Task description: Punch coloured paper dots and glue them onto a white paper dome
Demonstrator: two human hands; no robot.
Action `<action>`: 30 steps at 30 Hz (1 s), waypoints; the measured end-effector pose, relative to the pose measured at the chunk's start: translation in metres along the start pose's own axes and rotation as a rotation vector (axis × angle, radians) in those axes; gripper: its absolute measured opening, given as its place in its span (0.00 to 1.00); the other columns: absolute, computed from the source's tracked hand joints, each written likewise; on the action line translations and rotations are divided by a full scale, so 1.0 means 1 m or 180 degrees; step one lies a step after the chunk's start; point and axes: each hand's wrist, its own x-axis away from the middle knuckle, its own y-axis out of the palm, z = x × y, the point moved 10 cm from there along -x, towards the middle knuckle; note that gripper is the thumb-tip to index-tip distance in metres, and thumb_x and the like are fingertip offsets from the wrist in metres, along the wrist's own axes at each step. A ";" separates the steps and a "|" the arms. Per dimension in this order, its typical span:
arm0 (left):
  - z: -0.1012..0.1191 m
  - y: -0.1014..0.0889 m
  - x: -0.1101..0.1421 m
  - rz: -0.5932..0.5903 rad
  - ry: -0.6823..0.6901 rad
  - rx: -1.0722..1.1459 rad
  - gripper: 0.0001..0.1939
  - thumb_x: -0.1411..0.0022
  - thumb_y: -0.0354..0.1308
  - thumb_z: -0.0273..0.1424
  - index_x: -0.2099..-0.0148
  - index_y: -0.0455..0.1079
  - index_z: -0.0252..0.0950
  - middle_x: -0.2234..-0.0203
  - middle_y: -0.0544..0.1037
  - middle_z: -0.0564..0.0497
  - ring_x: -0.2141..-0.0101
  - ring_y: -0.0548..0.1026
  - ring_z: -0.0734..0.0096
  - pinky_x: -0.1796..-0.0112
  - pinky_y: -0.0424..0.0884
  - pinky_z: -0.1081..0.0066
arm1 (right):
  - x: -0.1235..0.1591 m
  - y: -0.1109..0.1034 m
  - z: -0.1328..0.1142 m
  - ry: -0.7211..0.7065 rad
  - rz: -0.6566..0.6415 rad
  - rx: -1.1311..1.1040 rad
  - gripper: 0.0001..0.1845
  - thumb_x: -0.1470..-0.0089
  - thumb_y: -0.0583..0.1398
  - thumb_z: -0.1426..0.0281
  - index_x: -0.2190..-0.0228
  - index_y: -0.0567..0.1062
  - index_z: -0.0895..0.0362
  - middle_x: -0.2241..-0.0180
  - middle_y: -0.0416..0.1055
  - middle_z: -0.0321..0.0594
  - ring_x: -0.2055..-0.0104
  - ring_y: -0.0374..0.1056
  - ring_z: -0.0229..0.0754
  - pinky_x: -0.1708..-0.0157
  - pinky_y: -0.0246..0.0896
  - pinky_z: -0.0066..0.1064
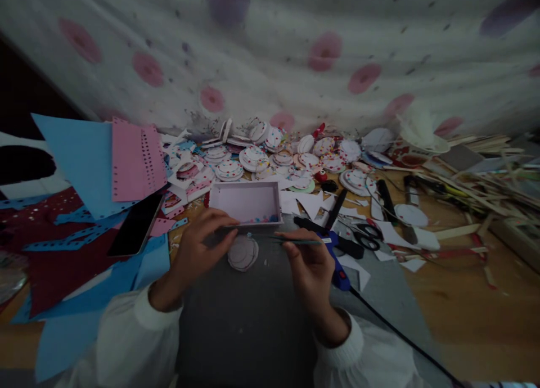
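Note:
In my right hand [310,264] are slim tweezers [301,242], pinched between thumb and fingers and pointing left. A tiny light-blue piece [249,234] shows near their tips. Under it a round, layered white paper disc [243,254] lies on the dark grey mat [240,320]. My left hand [200,250] is at the front left corner of a shallow pale box [245,201], thumb and forefinger drawn together. Whatever is between those fingertips is too dim to make out. Small blue and pink bits [270,218] lie in the box.
Many decorated paper discs [253,158] are heaped behind the box. A blue glue gun [337,258] with a cord and black scissors [367,236] lie right. Coloured sheets [139,163] and a phone [137,225] cover the left. Wooden strips [472,180] are piled far right.

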 end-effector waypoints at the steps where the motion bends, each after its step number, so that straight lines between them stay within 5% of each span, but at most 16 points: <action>1: 0.008 0.003 0.002 -0.0104 0.0053 0.0125 0.06 0.39 0.60 0.26 0.59 0.76 0.39 0.64 0.76 0.50 0.62 0.75 0.67 0.60 0.71 0.68 | 0.000 0.000 -0.001 0.0013 0.0008 -0.0053 0.04 0.44 0.62 0.74 0.67 0.77 0.53 0.69 0.78 0.38 0.65 0.74 0.41 0.65 0.70 0.33; 6: 0.026 0.007 0.010 -0.0244 0.0112 0.0552 0.05 0.39 0.61 0.25 0.61 0.74 0.38 0.66 0.76 0.51 0.64 0.75 0.70 0.62 0.72 0.70 | 0.002 0.002 0.002 0.0186 -0.0034 -0.0228 0.03 0.44 0.63 0.73 0.66 0.77 0.53 0.69 0.78 0.37 0.65 0.75 0.41 0.65 0.71 0.33; 30: 0.021 0.009 0.007 -0.0387 -0.0011 0.0885 0.07 0.38 0.57 0.21 0.65 0.73 0.37 0.70 0.75 0.52 0.68 0.75 0.71 0.66 0.71 0.71 | 0.004 0.009 0.015 0.0508 -0.0255 -0.0313 0.02 0.44 0.63 0.71 0.66 0.78 0.53 0.69 0.78 0.37 0.65 0.75 0.41 0.64 0.71 0.33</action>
